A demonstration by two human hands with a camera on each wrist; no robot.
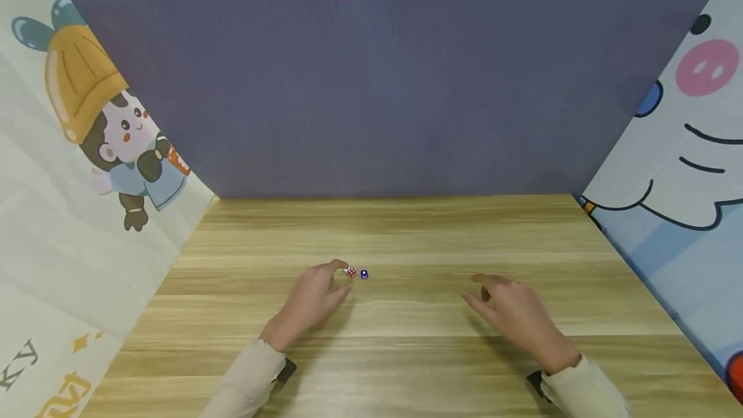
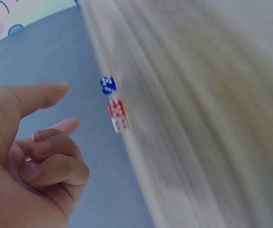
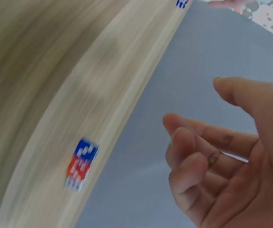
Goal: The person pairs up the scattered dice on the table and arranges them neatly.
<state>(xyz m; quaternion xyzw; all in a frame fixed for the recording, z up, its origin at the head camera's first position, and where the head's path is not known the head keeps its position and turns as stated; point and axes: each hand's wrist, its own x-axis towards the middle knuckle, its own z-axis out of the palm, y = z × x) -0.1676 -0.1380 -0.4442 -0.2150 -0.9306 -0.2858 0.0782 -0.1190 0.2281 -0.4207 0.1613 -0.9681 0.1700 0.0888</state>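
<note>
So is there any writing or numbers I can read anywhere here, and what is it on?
"ky": dark letters at the lower edge of the left cartoon panel, cut off by the frame, so only part of a word.
Orange characters below them: cut off, unreadable.
Dice: white pips on blue and red faces, too blurred to count.
Right cartoon panel: no writing visible.

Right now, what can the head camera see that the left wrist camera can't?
Only the head view shows both hands, the left hand and the right hand, on the wooden table, plus the cartoon girl on the side panel. Only the left wrist view shows a white die beside the red one. Both show the red die and blue die near the left hand's fingertips.
</note>
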